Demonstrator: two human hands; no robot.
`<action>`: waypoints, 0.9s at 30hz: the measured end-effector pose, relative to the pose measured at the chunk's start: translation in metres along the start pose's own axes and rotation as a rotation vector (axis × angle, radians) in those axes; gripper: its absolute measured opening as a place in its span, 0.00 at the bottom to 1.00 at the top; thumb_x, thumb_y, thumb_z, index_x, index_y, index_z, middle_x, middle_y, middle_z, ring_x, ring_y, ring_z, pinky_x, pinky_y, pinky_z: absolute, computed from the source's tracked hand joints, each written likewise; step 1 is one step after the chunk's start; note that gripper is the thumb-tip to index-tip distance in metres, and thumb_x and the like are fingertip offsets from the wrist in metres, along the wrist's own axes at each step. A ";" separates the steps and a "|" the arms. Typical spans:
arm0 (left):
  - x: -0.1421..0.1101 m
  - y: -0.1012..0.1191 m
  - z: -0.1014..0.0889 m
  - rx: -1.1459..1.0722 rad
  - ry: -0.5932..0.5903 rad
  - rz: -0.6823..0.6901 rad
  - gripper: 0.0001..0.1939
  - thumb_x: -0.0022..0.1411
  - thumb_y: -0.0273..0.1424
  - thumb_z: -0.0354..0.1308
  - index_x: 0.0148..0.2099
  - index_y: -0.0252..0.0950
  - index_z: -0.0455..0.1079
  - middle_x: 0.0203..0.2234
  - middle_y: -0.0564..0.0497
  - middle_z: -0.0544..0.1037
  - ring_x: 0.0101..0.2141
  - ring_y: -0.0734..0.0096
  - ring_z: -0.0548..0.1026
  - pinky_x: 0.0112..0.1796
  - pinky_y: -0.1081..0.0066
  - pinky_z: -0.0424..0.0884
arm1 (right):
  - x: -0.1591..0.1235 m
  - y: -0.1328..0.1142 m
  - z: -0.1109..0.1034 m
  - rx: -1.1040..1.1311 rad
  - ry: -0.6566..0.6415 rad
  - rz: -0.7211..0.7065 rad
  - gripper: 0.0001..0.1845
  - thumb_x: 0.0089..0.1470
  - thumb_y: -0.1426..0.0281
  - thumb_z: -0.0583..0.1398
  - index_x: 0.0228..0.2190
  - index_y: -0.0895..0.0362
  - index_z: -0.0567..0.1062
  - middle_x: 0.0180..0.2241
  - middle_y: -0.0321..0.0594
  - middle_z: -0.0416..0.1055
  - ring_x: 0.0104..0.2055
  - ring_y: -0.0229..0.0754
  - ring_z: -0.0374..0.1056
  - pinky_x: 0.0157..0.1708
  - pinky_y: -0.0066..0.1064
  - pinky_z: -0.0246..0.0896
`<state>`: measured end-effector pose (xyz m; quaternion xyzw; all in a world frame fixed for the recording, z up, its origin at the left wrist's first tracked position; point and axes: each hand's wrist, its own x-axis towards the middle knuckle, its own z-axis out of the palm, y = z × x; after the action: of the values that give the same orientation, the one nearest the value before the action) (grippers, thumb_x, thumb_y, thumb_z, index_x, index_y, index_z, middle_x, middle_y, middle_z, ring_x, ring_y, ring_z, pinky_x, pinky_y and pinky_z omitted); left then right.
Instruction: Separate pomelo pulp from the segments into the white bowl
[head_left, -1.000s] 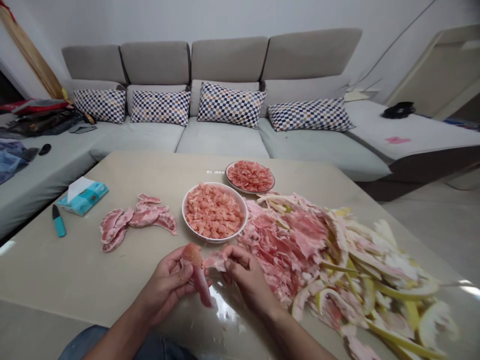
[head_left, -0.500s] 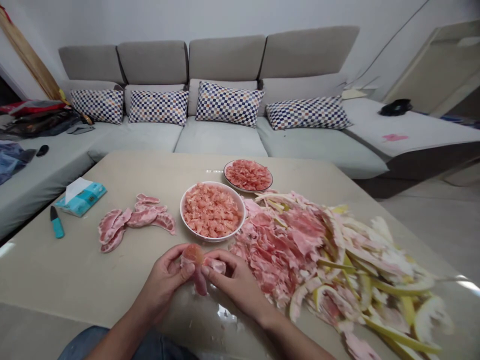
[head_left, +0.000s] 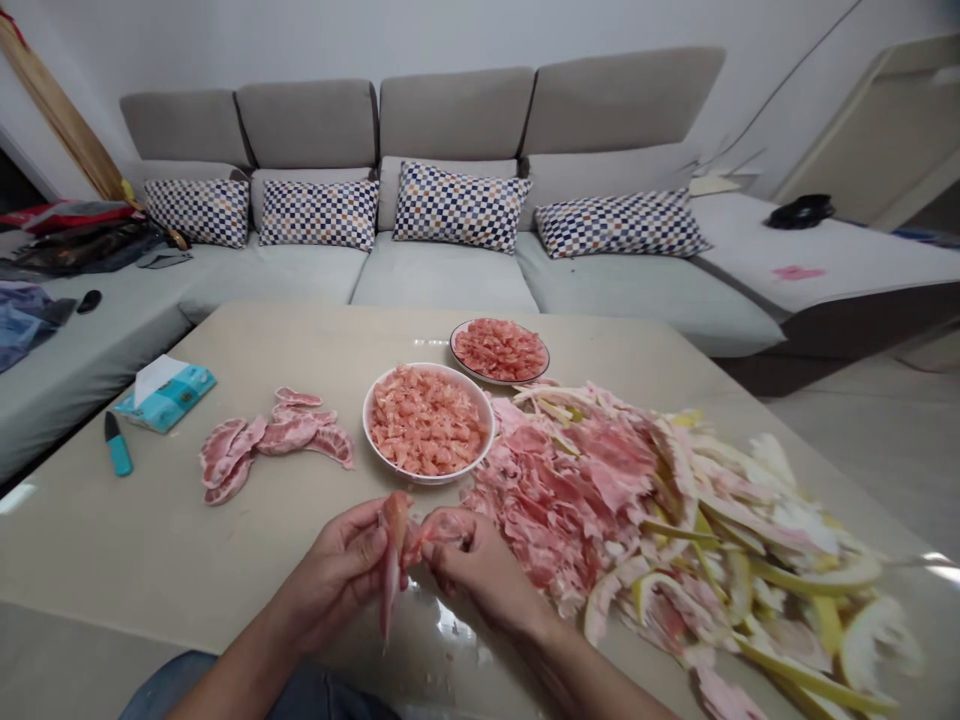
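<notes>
Turned pomelo segment (head_left: 391,565) edge-on since the earlier frame, pinching it at lower centre in left hand (head_left: 334,570) grip, translucent membrane (head_left: 445,526) in right hand (head_left: 486,578). Could burst pulp through over-squeezing, or drop it onto counter (head_left: 172,560) through slippery, loosened hold.

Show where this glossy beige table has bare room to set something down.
The table is bare left of the left hand, nearer than the pink fruit segments, and behind the white round bowl, left of the dark-rimmed round plate. The right side is crowded by heaped pink-and-yellow peel.
</notes>
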<state>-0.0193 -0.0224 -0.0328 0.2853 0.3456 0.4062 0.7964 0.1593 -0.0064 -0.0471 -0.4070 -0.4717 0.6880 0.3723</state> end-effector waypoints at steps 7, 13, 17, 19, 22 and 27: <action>-0.001 -0.001 0.003 0.068 -0.040 -0.040 0.32 0.50 0.37 0.70 0.57 0.40 0.67 0.45 0.43 0.72 0.42 0.59 0.73 0.41 0.55 0.75 | 0.000 -0.002 -0.003 0.056 -0.064 -0.057 0.17 0.44 0.57 0.68 0.23 0.59 0.74 0.20 0.32 0.67 0.21 0.32 0.57 0.22 0.25 0.48; -0.003 0.001 0.009 0.207 0.114 0.020 0.26 0.53 0.36 0.68 0.53 0.37 0.68 0.40 0.45 0.74 0.37 0.62 0.75 0.36 0.62 0.76 | -0.001 -0.006 0.001 0.012 -0.046 -0.059 0.17 0.41 0.58 0.69 0.22 0.59 0.72 0.20 0.32 0.66 0.23 0.34 0.58 0.26 0.26 0.50; -0.005 0.003 0.010 0.174 0.097 -0.020 0.23 0.54 0.34 0.67 0.52 0.37 0.67 0.38 0.45 0.76 0.37 0.59 0.77 0.36 0.62 0.76 | -0.001 -0.007 0.003 0.036 0.045 -0.075 0.12 0.41 0.65 0.65 0.19 0.57 0.68 0.17 0.30 0.63 0.22 0.34 0.58 0.25 0.26 0.51; -0.006 0.002 0.010 0.158 0.093 -0.022 0.22 0.54 0.34 0.67 0.51 0.37 0.67 0.39 0.45 0.77 0.37 0.60 0.77 0.36 0.61 0.76 | 0.000 -0.004 0.003 0.035 0.071 -0.088 0.08 0.41 0.68 0.62 0.19 0.56 0.68 0.16 0.29 0.61 0.21 0.34 0.56 0.24 0.25 0.50; -0.006 0.001 0.010 0.152 0.088 -0.029 0.22 0.54 0.34 0.67 0.50 0.37 0.68 0.40 0.44 0.77 0.36 0.60 0.78 0.36 0.61 0.76 | 0.001 0.002 0.002 0.017 0.128 -0.116 0.05 0.40 0.71 0.59 0.18 0.56 0.66 0.17 0.29 0.60 0.21 0.33 0.53 0.23 0.25 0.47; -0.007 0.002 0.012 0.152 0.111 -0.030 0.23 0.53 0.35 0.68 0.50 0.37 0.68 0.38 0.45 0.77 0.35 0.60 0.78 0.35 0.62 0.77 | 0.000 0.005 0.003 0.115 0.138 -0.130 0.07 0.38 0.71 0.60 0.17 0.56 0.64 0.17 0.29 0.57 0.21 0.33 0.50 0.22 0.26 0.44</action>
<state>-0.0138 -0.0295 -0.0219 0.3168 0.4231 0.3819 0.7581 0.1557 -0.0088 -0.0508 -0.4000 -0.4299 0.6587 0.4704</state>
